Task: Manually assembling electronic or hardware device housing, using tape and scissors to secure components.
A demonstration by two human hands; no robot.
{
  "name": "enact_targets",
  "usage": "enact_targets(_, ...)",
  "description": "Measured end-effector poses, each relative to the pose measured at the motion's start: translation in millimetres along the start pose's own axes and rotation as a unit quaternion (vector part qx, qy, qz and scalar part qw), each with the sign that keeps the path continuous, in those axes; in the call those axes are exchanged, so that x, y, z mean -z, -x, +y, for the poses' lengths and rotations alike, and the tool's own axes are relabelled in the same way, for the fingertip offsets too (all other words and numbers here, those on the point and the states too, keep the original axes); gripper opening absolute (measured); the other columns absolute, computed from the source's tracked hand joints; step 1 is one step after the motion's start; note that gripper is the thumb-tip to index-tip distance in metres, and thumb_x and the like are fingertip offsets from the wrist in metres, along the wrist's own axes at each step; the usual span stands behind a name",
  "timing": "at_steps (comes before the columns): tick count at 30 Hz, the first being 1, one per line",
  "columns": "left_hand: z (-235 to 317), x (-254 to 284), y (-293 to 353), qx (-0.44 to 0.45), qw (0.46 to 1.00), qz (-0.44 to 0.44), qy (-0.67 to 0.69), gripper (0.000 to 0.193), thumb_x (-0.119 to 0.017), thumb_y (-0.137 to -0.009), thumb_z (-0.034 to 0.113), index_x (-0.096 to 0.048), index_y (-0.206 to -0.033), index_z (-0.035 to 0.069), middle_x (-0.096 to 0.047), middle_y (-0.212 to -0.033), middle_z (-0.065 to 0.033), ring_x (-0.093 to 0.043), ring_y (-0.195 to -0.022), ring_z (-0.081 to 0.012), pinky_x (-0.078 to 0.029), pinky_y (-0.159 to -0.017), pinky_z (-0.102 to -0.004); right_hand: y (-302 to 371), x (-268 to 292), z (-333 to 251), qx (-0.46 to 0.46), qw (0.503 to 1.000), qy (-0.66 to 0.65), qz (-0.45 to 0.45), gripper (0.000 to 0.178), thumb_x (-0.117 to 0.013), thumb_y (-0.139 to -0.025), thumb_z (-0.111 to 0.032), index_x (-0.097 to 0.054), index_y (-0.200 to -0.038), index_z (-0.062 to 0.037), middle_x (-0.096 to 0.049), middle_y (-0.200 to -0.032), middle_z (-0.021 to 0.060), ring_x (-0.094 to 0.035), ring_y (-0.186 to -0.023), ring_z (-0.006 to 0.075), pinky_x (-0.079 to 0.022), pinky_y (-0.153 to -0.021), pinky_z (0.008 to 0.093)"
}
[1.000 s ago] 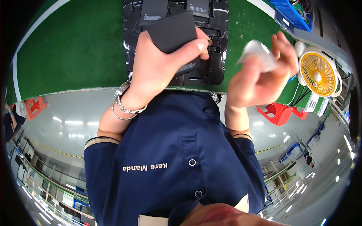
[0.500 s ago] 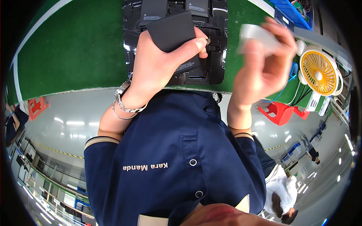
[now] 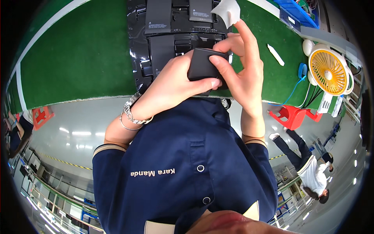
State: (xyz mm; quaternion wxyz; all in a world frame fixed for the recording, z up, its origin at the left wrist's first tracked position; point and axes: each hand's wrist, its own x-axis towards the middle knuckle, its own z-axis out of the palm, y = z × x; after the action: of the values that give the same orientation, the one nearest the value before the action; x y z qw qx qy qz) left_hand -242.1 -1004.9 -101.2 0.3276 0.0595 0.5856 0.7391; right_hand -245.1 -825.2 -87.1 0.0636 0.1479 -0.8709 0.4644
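Just above the table's near edge, my left hand (image 3: 173, 80) is wrapped round a flat black rectangular pack (image 3: 204, 64), which looks like a battery. The thumb and a bent finger of my right hand (image 3: 247, 74) grip the pack's right edge. My right index finger stretches upward, and a thin white sheet (image 3: 228, 12) hangs at its tip. Beneath both hands lies a glossy black moulded tray (image 3: 181, 27). It holds similar packs, one at its upper left (image 3: 159, 17), another at its upper right (image 3: 200, 11), and one (image 3: 161, 48) partly hidden by my left hand.
On the green table mat (image 3: 74, 50), a small white tube-like item (image 3: 276, 54) lies right of the tray. Further right are a blue band with a cord (image 3: 302, 71) and a white fan with yellow blades (image 3: 328, 74). A blue bin (image 3: 298, 13) stands at the upper right.
The black pack has come down toward my body. My right hand has moved left from over the mat, bringing the white sheet, and now grips the pack. The tube-like item is uncovered.
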Motion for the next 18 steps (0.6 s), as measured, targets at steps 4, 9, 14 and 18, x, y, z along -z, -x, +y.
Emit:
enact_targets(4, 8.6, 6.8, 21.7, -0.074, 0.964, 0.15, -0.208, 0.057, -0.077, -0.083, 0.021, -0.051, -0.131, 0.006, -0.069, -0.102, -0.0088, -0.068, -0.085, -0.0221, -0.056, -0.079, -0.035, -5.7, 4.6, 7.1, -0.09, 0.995, -0.029, 0.024, 0.07, -0.072, -0.083, -0.002, -0.039, -0.144, -0.0016, -0.067, -0.092, 0.006, -0.064, -0.092, 0.0176, -0.044, -0.099, 0.0346)
enact_targets(9, 13.7, 54.1, 32.8, -0.158, 0.803, 0.15, -0.555, 0.044, -0.081, -0.068, 0.013, -0.064, -0.109, 0.009, -0.058, -0.103, -0.0073, -0.053, -0.101, -0.028, -0.043, -0.088, -0.0396, -24.3, -1.5, 19.5, -0.089, 0.993, 0.069, -0.025, 0.067, -0.072, -0.081, -0.002, -0.044, -0.143, -0.0096, -0.067, -0.088, 0.0058, -0.062, -0.087, 0.0199, -0.048, -0.088, 0.033)
enact_targets(14, 7.7, 55.4, 30.7, -0.192, 0.749, 0.086, -0.628, 0.044, -0.082, -0.065, 0.017, -0.066, -0.105, 0.012, -0.056, -0.1, -0.0049, -0.052, -0.1, -0.0285, -0.04, -0.092, -0.044, -32.3, -10.4, 26.9, 0.045, 0.978, 0.195, -0.057, 0.069, -0.074, -0.075, -0.006, -0.045, -0.138, -0.0059, -0.065, -0.088, 0.0067, -0.059, -0.095, 0.0271, -0.045, -0.088, 0.0388)
enact_targets(18, 9.3, 66.2, 26.4, -0.271, 0.74, 0.067, -0.612, 0.043, -0.084, -0.064, 0.021, -0.066, -0.103, 0.012, -0.054, -0.079, -0.0021, -0.055, -0.077, -0.0232, -0.045, -0.072, -0.0354, -26.9, -5.0, 18.9, 0.089, 0.946, 0.302, 0.07, 0.071, -0.075, -0.073, -0.007, -0.045, -0.138, -0.0074, -0.063, -0.095, 0.0068, -0.057, -0.091, 0.0275, -0.045, -0.082, 0.0405)
